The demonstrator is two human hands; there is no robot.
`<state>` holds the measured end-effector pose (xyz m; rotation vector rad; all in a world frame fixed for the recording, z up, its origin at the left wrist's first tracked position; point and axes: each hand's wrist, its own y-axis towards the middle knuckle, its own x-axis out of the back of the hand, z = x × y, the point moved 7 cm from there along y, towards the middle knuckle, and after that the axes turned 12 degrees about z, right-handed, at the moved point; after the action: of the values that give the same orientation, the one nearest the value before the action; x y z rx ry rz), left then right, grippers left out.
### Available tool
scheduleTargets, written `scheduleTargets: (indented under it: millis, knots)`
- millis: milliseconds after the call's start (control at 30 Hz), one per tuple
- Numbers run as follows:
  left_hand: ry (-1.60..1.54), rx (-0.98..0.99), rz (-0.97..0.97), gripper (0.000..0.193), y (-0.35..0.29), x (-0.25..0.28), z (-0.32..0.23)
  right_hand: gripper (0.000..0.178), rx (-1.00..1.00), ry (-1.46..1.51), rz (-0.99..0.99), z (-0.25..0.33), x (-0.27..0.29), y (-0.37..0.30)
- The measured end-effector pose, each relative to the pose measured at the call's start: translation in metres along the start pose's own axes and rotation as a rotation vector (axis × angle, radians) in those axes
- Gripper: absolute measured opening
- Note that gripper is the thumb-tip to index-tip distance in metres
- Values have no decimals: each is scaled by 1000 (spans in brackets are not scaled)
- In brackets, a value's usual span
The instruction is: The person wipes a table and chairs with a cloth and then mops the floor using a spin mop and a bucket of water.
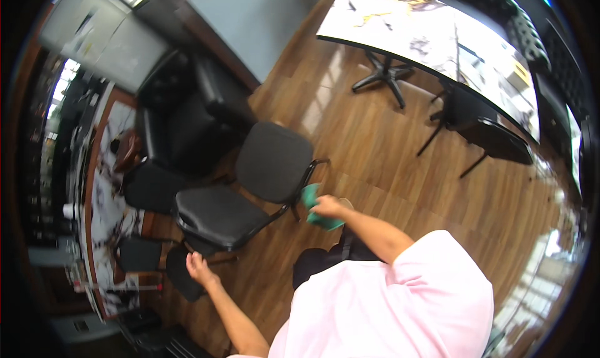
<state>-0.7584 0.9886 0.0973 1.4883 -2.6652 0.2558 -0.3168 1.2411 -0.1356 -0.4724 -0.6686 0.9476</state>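
Observation:
My right hand [327,206] is closed around a green cloth [325,221], which hangs out above and below the fingers in front of my body. Ahead and to its left stands a black padded chair [274,161], its other cushioned part [220,215] tilted toward me; the cloth is close to the chair but apart from it. My left hand [199,269] is held out low on the left with loosely bent fingers and nothing visible in it. Behind that hand in the picture is another dark chair [182,273]; whether they touch I cannot tell.
A black armchair [181,123] stands at the far left, beside a marble-patterned counter [103,214] with a brown bag [128,150]. At the far right is a white marble-patterned table [412,30] with a black chair [494,136]. Wood-look flooring [375,151] lies between.

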Motion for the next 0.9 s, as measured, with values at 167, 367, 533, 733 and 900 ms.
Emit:
scheduleTargets:
  millis: [167, 367, 533, 733, 900]
  knots:
    - [-77, 321, 105, 84, 84, 32, 43, 63, 35, 261, 343, 93, -117, 34]
    - [-570, 426, 387, 83, 112, -60, 25, 102, -209, 743, 408, 122, -177, 34]
    - [-603, 383, 345, 65, 100, -116, -4, 125, -336, 1083, 360, 135, -213, 33]
    - [-948, 608, 404, 68, 7, -173, -9, 41, -48, 2194, -60, 168, -161, 15]
    - [-875, 831, 805, 103, 37, -163, 37, 29, -58, 2070, -277, 51, -57, -38]
